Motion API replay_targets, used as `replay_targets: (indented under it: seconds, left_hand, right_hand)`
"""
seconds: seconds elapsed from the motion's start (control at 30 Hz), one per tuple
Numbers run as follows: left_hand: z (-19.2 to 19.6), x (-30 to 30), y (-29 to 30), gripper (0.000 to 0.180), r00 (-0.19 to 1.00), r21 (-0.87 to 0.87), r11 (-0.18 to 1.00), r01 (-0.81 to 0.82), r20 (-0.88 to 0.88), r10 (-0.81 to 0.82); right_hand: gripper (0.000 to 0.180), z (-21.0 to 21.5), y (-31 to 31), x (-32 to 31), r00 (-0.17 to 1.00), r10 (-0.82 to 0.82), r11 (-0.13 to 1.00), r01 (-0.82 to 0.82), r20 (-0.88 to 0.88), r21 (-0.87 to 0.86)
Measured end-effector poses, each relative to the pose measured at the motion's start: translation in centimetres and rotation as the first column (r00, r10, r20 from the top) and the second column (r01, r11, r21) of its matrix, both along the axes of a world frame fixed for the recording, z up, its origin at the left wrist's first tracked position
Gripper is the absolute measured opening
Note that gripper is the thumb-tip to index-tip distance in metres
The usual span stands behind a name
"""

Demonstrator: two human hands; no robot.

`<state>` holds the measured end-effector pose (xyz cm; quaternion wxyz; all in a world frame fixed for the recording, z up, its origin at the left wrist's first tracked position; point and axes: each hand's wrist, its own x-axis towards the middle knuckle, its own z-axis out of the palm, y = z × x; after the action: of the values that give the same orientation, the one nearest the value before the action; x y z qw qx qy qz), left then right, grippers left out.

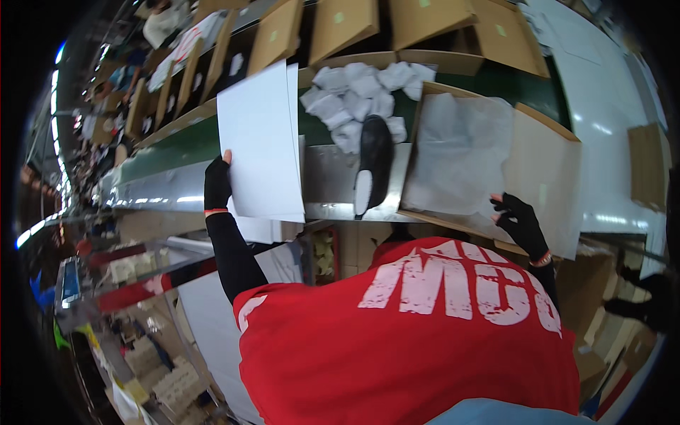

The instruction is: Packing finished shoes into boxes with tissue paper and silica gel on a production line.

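My left hand, in a black glove, holds a stack of large white sheets by its left edge, upright over the metal counter. My right hand, also gloved, rests on the near corner of an open cardboard shoe box lined with white tissue paper. A black shoe with a white insole lies between the sheets and the box. Behind it sits a pile of crumpled white paper wads.
A green conveyor belt runs behind the counter, with a row of cardboard boxes beyond it. More white sheets and cartons lie below on the left. A grey floor lies to the right.
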<state>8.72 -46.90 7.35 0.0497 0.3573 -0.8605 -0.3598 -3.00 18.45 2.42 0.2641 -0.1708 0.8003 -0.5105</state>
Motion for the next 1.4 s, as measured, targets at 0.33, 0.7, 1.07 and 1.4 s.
replay_targets:
  seconds: [0.33,0.7,1.07,1.4]
  left_hand:
    - [-6.0,9.4,-4.9,0.027,0.904,-0.821,0.389,-0.418,-0.331,0.271]
    - [4.2,-5.3,19.4,0.032,0.892,0.234,0.958,0.168,-0.449,-0.047]
    - [-11.4,-13.1,36.7,0.043,0.812,0.117,0.845,0.522,-0.373,-0.449]
    - [-12.1,-15.1,39.5,0.066,0.718,-0.176,0.743,0.646,-0.19,-0.669]
  right_hand:
    - [0.043,0.3,-4.8,-0.5,0.974,0.217,0.976,-0.216,-0.063,0.02]
    - [0.042,-0.1,1.9,-3.8,0.967,-0.022,0.999,0.033,-0.253,0.038]
    - [0.044,-1.4,8.3,-0.2,0.838,-0.198,0.917,0.341,-0.508,0.205]
    - [0.086,-4.8,9.0,0.0,0.839,-0.056,0.795,0.365,-0.541,0.484]
